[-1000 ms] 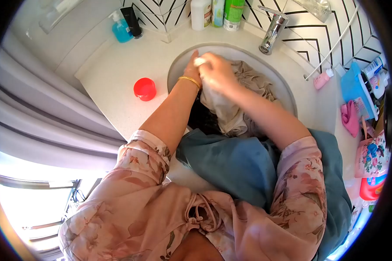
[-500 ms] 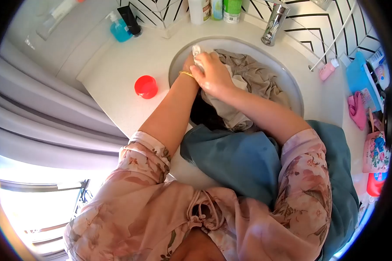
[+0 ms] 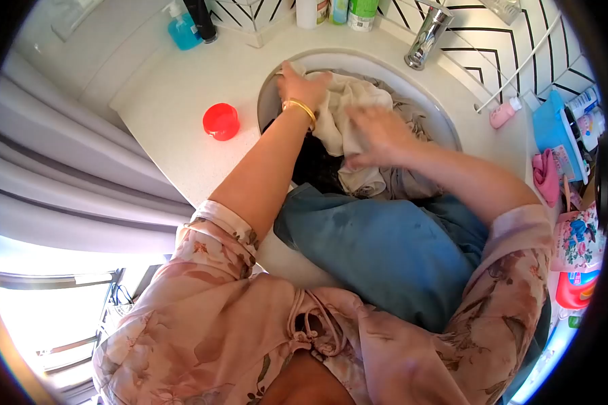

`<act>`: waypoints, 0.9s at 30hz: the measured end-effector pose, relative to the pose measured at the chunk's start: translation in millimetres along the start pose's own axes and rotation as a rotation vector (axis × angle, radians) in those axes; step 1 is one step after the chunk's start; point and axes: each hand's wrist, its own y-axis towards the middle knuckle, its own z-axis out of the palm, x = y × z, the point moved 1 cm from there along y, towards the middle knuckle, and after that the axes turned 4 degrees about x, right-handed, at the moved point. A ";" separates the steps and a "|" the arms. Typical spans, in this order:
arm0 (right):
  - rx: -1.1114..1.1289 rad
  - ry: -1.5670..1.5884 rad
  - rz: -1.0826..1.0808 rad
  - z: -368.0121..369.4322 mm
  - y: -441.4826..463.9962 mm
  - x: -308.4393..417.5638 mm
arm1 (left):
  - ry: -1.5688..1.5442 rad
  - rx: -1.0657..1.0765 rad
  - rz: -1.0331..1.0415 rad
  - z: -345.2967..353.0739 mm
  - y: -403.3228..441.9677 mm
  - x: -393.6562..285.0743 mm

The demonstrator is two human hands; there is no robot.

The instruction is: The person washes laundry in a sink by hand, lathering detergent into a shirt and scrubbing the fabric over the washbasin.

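Note:
Several wet-looking garments lie in the round white sink (image 3: 269, 101). A cream cloth (image 3: 341, 101) spreads on top, a taupe garment (image 3: 415, 116) bunches behind it, and a dark cloth (image 3: 316, 162) shows at the left. My left hand (image 3: 300, 88), a yellow bracelet at its wrist, is at the cream cloth's left edge with thumb and fingers apart. Over the cloth's middle is my right hand (image 3: 382, 138), slightly blurred, its fingers spread. Whether its fingertips touch the fabric is unclear. A blue cloth (image 3: 378, 250) drapes over the sink's front edge.
A red cup (image 3: 221, 121) stands on the counter (image 3: 162, 115) left of the sink. Behind are a blue pump bottle (image 3: 184, 30), several other bottles and a chrome faucet (image 3: 427, 37). At right are a pink bottle (image 3: 504, 113) and a blue basket (image 3: 557, 131).
My hands, together at the sink's left side with a bit of white cloth, have come apart. The right moved right and down. The cream cloth now lies spread over the heap.

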 end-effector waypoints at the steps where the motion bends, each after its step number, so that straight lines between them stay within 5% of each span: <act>1: 0.016 -0.087 0.001 23.4 -0.6 -2.8 | 0.094 0.027 0.020 -3.1 -6.8 -5.6; 3: 0.140 0.014 0.124 32.9 4.8 -15.3 | 0.315 0.061 0.134 -5.5 -15.9 -13.3; 6: 0.393 0.588 0.369 12.2 32.4 -55.1 | 0.562 0.133 0.445 -5.4 -22.7 -21.7; 8: 0.496 0.828 0.298 -21.4 36.4 -73.0 | 0.416 0.615 0.541 10.3 -10.4 -0.6; 10: 0.434 1.050 0.136 -70.2 21.8 -73.5 | 0.346 0.928 0.599 -0.5 -21.0 -4.0; 13: 0.148 1.170 0.173 -115.2 -8.1 -82.2 | 0.617 0.722 0.798 6.1 -6.6 19.1; 14: 0.064 1.279 0.187 -121.4 -17.1 -92.1 | 0.811 0.548 0.722 -5.8 -24.2 2.9; 17: 0.008 1.387 0.078 -144.5 -38.8 -118.7 | 0.448 0.696 0.499 -14.2 -21.1 -13.3; 20: 0.015 1.721 0.109 -153.8 -53.8 -121.3 | 0.114 0.553 0.390 -13.4 -9.8 -16.0; 24: 0.035 1.395 0.392 -129.8 -52.3 -123.9 | -0.492 0.763 -0.014 -18.0 12.5 0.0; 26: 0.313 0.899 0.371 -122.5 -43.6 -110.9 | -0.556 0.834 -0.285 -22.8 13.2 2.6; 27: 0.445 0.680 0.361 -109.2 -37.6 -108.4 | -0.462 0.691 -0.218 -15.4 20.6 13.2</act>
